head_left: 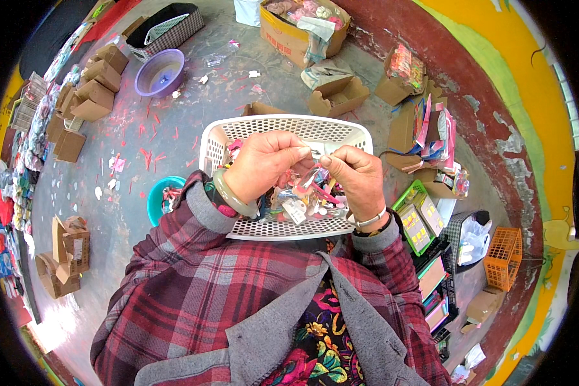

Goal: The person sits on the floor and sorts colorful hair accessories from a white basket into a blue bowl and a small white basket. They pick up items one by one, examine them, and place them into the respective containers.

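Both hands are raised over a white perforated plastic basket [283, 230]. My left hand [264, 164] is closed in a pinch, thumb against forefinger. Close beside it, my right hand [360, 183] also pinches, its fingertips at the top of a piece of clear plastic [312, 180] that hangs over the basket. A small pale and dark bit shows between the two sets of fingertips, too small to name. Inside the basket lies a heap of small colourful pieces [318, 209], pink, red and white, with a white tag [294, 211] among them. My hands hide part of the heap.
Left of the basket stands a teal tub [156, 202] with small pieces in it. Farther off are a purple basin [161, 74], cardboard boxes [93, 100] and a large filled carton [280, 35]. At right are a green-framed tray [420, 219] and an orange crate [503, 258]. Scraps litter the floor.
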The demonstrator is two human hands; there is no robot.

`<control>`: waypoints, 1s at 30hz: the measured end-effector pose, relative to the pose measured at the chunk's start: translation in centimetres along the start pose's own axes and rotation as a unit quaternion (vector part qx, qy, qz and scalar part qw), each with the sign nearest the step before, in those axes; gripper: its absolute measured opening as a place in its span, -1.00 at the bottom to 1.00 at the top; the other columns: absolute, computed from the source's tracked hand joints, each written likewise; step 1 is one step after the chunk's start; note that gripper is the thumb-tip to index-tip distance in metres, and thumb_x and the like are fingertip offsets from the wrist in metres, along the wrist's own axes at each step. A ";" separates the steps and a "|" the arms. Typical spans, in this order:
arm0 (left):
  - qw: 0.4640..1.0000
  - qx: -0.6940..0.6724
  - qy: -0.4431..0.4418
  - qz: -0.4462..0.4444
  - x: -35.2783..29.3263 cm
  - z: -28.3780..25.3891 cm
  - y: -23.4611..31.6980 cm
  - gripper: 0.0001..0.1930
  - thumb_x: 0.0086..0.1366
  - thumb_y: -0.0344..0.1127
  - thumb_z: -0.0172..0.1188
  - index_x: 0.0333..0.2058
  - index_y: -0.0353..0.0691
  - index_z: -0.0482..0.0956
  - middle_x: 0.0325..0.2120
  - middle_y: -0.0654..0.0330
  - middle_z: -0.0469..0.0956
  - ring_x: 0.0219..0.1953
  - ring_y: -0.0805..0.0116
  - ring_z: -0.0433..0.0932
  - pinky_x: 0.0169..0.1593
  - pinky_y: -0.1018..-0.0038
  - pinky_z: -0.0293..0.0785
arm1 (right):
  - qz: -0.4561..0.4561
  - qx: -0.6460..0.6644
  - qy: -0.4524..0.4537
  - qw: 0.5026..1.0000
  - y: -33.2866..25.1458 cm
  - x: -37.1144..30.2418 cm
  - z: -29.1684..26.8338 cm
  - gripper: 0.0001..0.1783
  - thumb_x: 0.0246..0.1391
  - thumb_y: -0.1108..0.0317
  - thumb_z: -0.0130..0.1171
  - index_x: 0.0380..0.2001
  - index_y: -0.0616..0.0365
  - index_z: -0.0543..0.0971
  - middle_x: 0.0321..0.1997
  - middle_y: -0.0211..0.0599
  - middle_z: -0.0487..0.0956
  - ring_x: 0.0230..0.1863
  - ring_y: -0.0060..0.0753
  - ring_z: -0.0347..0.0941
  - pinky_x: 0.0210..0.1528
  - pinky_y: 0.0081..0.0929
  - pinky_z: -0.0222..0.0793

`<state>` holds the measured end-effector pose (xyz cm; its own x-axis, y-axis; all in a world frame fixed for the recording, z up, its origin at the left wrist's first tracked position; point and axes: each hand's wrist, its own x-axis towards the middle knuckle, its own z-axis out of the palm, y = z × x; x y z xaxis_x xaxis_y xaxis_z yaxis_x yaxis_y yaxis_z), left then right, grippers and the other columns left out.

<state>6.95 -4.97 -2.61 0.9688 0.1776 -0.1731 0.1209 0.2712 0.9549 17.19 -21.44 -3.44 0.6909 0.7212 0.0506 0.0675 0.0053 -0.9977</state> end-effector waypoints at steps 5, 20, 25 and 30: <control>0.999 -0.029 0.036 0.011 -0.2 0.6 0.7 -0.88 0.23 -0.37 0.07 -0.37 -0.30 0.53 -0.58 0.30 0.52 -0.69 0.69 0.34 -0.66 0.77 0.22 | 0.029 0.013 -0.005 0.999 -0.4 0.0 -0.2 -0.83 -0.04 0.43 0.22 -0.62 0.26 0.51 -0.67 -0.61 0.40 -0.61 -0.80 0.21 -0.60 -0.74 0.09; 0.969 -0.187 -0.044 -0.154 0.2 -0.8 0.6 -0.76 0.28 -0.26 -0.01 -0.26 -0.33 0.48 -0.48 0.12 0.56 -0.49 0.40 0.58 -0.66 0.72 0.26 | -0.313 -0.282 0.018 0.907 -2.1 0.4 -0.4 -0.86 -0.16 0.54 0.21 -0.41 0.22 0.58 -0.46 -0.32 0.55 -0.42 -0.34 0.44 -0.33 -0.50 0.34; 0.973 -0.185 -0.028 -0.133 0.4 -1.0 0.5 -0.71 0.30 -0.26 -0.08 -0.12 -0.35 0.42 -0.25 -0.02 0.54 -0.25 0.22 0.58 -0.47 0.64 0.48 | 0.058 0.111 0.044 0.991 -1.6 0.0 -0.6 -0.87 0.04 0.43 0.13 -0.45 0.30 0.55 -0.48 -0.39 0.53 -0.47 -0.65 0.38 -0.43 -0.68 0.29; 0.972 -0.208 -0.078 -0.081 0.6 -1.2 0.1 -0.68 0.23 -0.40 -0.02 -0.05 -0.39 0.34 -0.11 -0.04 0.46 -0.11 0.19 0.52 -0.46 0.69 0.50 | 0.138 0.215 0.013 0.967 -1.0 0.0 -0.9 -0.82 0.05 0.36 0.13 -0.40 0.28 0.55 -0.49 -0.37 0.54 -0.50 -0.63 0.36 -0.42 -0.69 0.25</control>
<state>7.27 -3.73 -2.92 0.9694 -0.0352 -0.2428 0.2070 0.6488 0.7322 17.74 -22.08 -2.37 0.6586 0.7181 -0.2249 -0.4235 0.1066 -0.8996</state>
